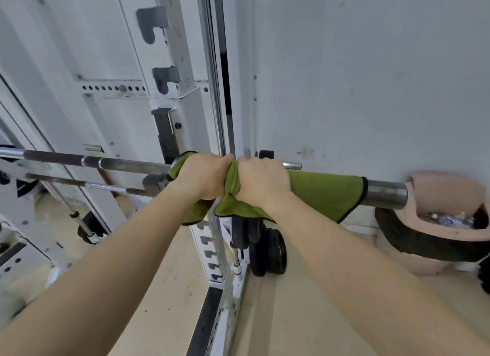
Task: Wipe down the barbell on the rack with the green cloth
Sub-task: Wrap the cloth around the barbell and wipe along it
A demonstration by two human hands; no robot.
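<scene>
The barbell (pixel 387 192) lies across the white rack (pixel 169 96), its thick steel sleeve pointing right. A green cloth (pixel 326 190) with a dark hem is draped over the sleeve and bunched at its inner end. My left hand (pixel 204 176) and my right hand (pixel 261 182) sit side by side, both clenched around the cloth-covered bar near the rack upright. The bar's thin shaft runs off to the left. The part of the bar under the cloth and hands is hidden.
A second thinner bar (pixel 87 184) lies lower behind the shaft. Black weight plates (pixel 267 252) lean against the wall below my hands. A pink bin with a black liner (pixel 448 220) stands at the right by the sleeve's end. Grey wall behind.
</scene>
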